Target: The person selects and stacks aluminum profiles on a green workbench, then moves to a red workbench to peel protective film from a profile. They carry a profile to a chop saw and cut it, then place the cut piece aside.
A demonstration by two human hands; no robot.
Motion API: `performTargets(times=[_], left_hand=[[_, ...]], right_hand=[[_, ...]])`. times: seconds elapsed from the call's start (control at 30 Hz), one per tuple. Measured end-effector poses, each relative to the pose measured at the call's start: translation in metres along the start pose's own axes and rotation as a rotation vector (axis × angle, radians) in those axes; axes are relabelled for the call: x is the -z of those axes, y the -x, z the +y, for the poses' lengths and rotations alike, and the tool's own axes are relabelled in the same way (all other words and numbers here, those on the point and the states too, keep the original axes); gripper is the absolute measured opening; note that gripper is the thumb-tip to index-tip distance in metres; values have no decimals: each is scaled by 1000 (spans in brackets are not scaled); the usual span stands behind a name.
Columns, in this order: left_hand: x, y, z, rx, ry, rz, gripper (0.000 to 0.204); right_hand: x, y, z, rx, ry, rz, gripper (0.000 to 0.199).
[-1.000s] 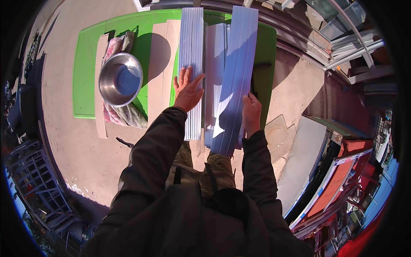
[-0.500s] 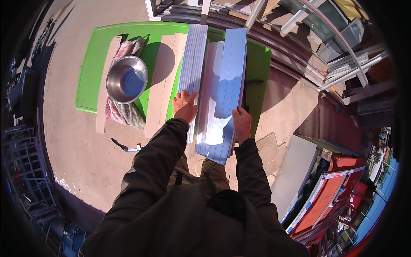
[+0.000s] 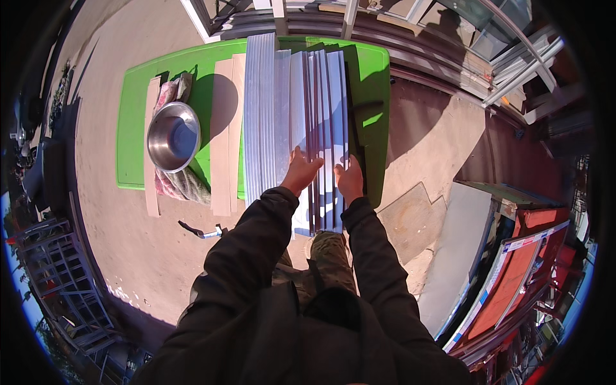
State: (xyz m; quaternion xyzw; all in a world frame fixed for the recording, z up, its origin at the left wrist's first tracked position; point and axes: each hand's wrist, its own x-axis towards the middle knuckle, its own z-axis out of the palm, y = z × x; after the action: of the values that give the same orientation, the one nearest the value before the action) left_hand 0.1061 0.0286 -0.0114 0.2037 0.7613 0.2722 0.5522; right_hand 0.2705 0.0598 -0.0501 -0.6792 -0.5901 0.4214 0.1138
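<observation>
A row of long, thin panels [image 3: 329, 96], pale with dark edges, stands on edge side by side across the green table [image 3: 131, 128]. My left hand [image 3: 301, 172] grips this row from its left side, thumb over the top edges. On the other side my right hand [image 3: 350, 181] clasps the rightmost panels, its thumb toward the left one. The fingers on the outer faces are partly hidden. Left of the row, a stack of ribbed, whitish-blue strips [image 3: 259, 102] lies close against it.
A steel bowl [image 3: 174, 136] rests on a patterned cloth [image 3: 183, 186] at the table's left. Beige strips [image 3: 224, 138] lie between bowl and stack. Metal frames [image 3: 443, 58] stand beyond the table, and a red-orange panel [image 3: 504, 292] leans at the lower right.
The wide, flat blue-lit panels have turned up on edge, showing several dark edges. My left hand has left the ribbed stack and moved right onto the panels, closer to my right hand.
</observation>
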Motion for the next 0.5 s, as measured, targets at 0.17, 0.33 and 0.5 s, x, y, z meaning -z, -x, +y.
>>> performTargets(times=[0.17,0.33,0.5], left_hand=[[-26,12,13,-21,-28,210,100],[-18,2,10,33,-189,373,120],[9,-2,22,79,-471,485,122]], right_hand=[[-2,30,-35,240,66,95,49],[-21,47,-52,394,-208,-163,49],[-45,45,-38,531,-429,-262,46]])
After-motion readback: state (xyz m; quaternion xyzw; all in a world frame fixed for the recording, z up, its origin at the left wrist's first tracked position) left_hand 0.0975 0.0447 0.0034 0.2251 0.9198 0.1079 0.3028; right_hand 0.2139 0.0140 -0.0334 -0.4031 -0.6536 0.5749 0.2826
